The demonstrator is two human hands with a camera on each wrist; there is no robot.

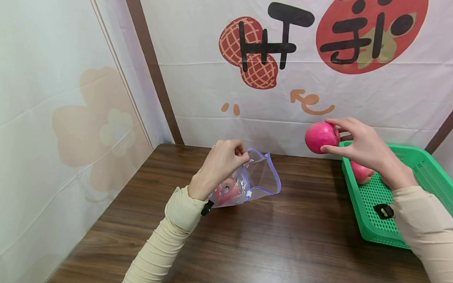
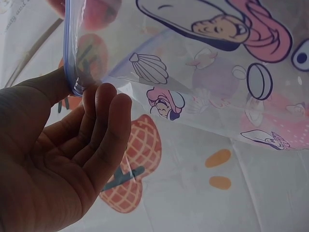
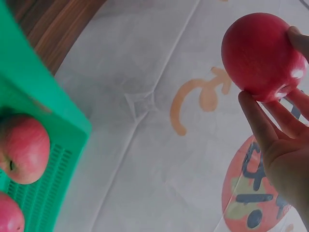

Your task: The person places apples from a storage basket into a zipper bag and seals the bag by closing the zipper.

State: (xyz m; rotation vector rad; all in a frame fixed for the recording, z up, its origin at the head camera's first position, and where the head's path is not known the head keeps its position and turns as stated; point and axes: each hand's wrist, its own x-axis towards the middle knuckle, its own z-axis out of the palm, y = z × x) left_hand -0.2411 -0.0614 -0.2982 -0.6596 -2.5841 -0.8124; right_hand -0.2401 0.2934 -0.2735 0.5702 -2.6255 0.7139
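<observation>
My left hand [image 1: 219,164] pinches the rim of a clear plastic zip bag [image 1: 264,175] with purple edging and printed cartoon figures and shells. The bag's mouth gapes toward the right, and a reddish round shape [image 1: 226,191] shows through its side. In the left wrist view, thumb and fingertips meet at the purple edge [image 2: 70,48]. Off to the right, my right hand [image 1: 368,143] holds a red apple [image 1: 319,137] in the air between thumb and fingers, left of a green basket [image 1: 366,233]. The right wrist view shows fingers spread around the apple's lower side.
Inside the green basket lie two more apples, one speckled pink [image 3: 24,150] and one partly cut off [image 3: 9,215]. The brown wooden table [image 1: 282,245] ends at a white printed cloth backdrop [image 1: 198,94]. Another cloth wall [image 1: 41,129] stands on the left.
</observation>
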